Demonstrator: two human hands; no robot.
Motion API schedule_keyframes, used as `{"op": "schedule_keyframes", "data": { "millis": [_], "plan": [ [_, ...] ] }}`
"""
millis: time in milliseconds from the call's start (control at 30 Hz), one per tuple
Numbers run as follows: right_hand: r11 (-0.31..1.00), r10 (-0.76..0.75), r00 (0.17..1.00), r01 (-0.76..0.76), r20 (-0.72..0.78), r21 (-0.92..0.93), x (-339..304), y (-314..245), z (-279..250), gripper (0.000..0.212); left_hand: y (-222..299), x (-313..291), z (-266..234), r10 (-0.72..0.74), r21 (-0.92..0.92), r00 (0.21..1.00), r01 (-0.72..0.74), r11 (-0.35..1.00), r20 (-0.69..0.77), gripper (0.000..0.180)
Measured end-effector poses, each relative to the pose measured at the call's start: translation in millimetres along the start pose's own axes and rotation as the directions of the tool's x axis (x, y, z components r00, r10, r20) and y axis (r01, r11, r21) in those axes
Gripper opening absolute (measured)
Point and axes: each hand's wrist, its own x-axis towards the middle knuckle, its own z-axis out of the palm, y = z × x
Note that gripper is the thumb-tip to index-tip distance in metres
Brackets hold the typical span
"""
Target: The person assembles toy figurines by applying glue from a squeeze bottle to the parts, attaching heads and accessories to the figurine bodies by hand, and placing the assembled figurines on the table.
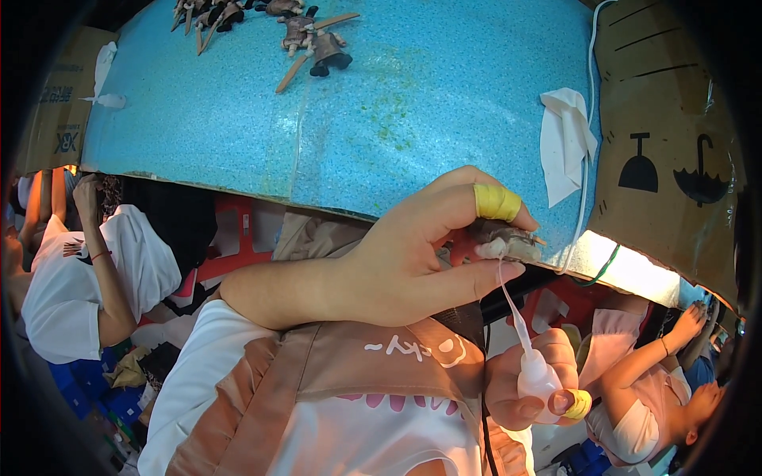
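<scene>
Head view. Your left hand [456, 250] pinches a small grey-brown piece [520, 247] with a whitish part facing you; thumb and taped forefinger are drawn together around it, with hardly a gap. The piece is held by the near edge of the worktop [444, 87], toward its near right corner; whether it rests on anything but your fingers, you cannot tell from here. Your right hand [516, 389] curls round a white squeeze bottle [537, 381], below that edge, nozzle pointing up to the whitish part. Contact at the tip cannot be confirmed.

Handling assessment: the piece is judged light and fairly stiff, with thin projections at its right end that may snap; hold it by the thicker body, clear of the nozzle, and press lightly. The bottle is judged light and soft-walled, so grip it low on the body; a hard squeeze could overfeed. Its slender nozzle probably bends easily and should bear no load. Wetness would make the piece slippery.

Similar brown figures [313, 44] lie by the worktop's far edge.
</scene>
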Motion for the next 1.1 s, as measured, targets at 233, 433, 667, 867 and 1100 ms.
{"op": "schedule_keyframes", "data": {
  "millis": [233,433,667,867,1100],
  "plan": [
    [0.999,0.042,0.998,-0.042,0.04,0.012,1.5,-1.1,-1.8,0.02,0.2,1.0,-0.5,-0.032,0.01,0.999,0.032,0.999,0.0,0.033],
    [1.0,0.0,1.0,0.0,0.007,0.015,2.8,-1.0,-3.8,0.019,-0.6,0.5,0.3,-0.024,0.042,1.0,0.025,0.999,-0.003,0.033],
    [0.999,0.032,0.998,-0.032,0.045,0.009,4.5,-1.1,-5.3,0.019,-0.4,2.5,-0.3,0.026,0.085,1.0,-0.026,0.996,0.005,0.033],
    [0.998,0.065,0.996,-0.066,0.055,0.012,4.8,-2.7,-6.7,0.02,-1.5,2.1,-1.5,0.012,0.084,1.0,-0.01,0.996,-0.021,0.032],
    [0.999,0.037,0.999,-0.038,-0.031,-0.023,3.8,-2.5,-5.7,0.023,-1.1,2.7,-1.0,0.016,0.08,1.0,-0.014,0.997,-0.02,0.032]
  ]
}}
